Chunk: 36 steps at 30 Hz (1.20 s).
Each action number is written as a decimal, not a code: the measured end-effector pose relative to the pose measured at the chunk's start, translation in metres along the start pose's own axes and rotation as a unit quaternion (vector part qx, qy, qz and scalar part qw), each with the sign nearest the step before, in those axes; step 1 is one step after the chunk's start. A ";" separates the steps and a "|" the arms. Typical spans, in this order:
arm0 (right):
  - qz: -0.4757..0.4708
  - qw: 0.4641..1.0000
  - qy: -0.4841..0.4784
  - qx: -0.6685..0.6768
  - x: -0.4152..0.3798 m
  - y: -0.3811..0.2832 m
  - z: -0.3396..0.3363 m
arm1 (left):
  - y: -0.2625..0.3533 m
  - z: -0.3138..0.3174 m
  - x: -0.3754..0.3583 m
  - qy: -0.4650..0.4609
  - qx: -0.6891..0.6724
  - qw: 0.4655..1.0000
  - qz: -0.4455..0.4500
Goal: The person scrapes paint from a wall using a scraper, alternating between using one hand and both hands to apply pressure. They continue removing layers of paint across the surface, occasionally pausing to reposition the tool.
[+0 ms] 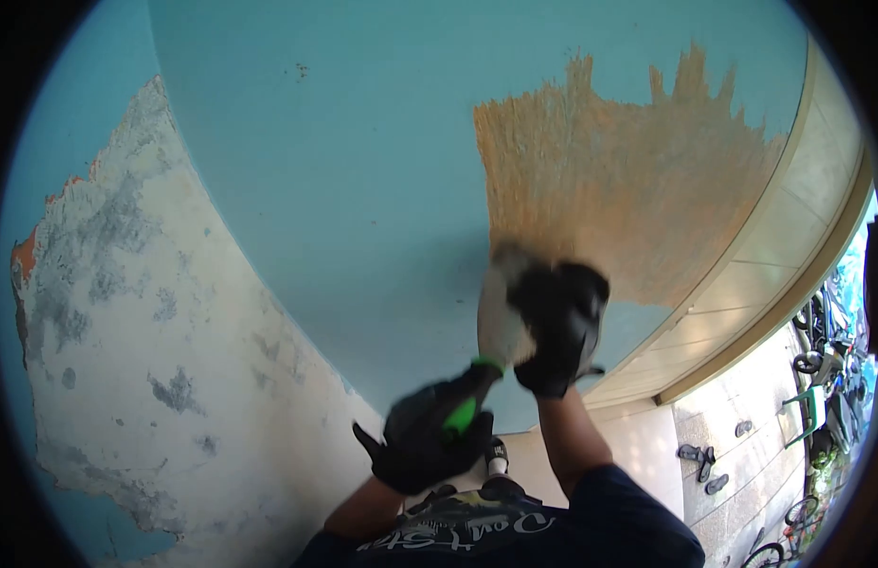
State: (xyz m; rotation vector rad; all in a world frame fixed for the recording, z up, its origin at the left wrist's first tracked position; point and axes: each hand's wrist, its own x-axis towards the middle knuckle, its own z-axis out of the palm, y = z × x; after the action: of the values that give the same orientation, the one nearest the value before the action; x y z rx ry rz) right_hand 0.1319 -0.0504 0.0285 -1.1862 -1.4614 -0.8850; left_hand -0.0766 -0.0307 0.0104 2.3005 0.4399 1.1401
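Observation:
Both of my hands wear black gloves. My left hand (434, 431) is closed around the green handle (461, 415) of a tool whose pale, broad blade (501, 317) points up toward the wall. Up and to the right, my right hand (560, 317) is closed on something dark and blurred at the wall surface, close beside the blade; its shape cannot be made out. Above the hands, the turquoise wall (335, 170) carries a rough brown-orange patch (628, 180) with jagged upper edges.
A white, stained wall section (164, 350) with peeling edges is on the left. A beige ledge (742, 275) curves along the right. Sandals (699, 459), a green stool (810, 415) and parked motorbikes (823, 350) are at the lower right.

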 end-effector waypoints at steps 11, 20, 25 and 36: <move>0.094 0.994 -0.031 0.046 -0.038 -0.008 0.009 | -0.014 0.027 -0.029 0.029 -0.053 0.997 -0.042; 0.074 0.996 -0.030 0.036 -0.033 -0.008 0.011 | -0.018 0.026 -0.025 0.024 -0.072 0.996 -0.039; 0.051 0.998 -0.025 0.015 -0.041 0.005 0.021 | -0.037 0.040 -0.032 0.027 -0.006 0.999 -0.030; 0.006 1.000 0.027 -0.005 -0.001 0.004 -0.010 | -0.001 0.017 -0.001 0.030 -0.040 0.997 0.052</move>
State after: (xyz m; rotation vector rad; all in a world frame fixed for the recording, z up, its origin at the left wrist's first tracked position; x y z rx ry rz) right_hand 0.1379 -0.0589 0.0297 -1.1684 -1.4060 -0.9111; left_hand -0.0636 -0.0355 0.0005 2.2467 0.2934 1.2578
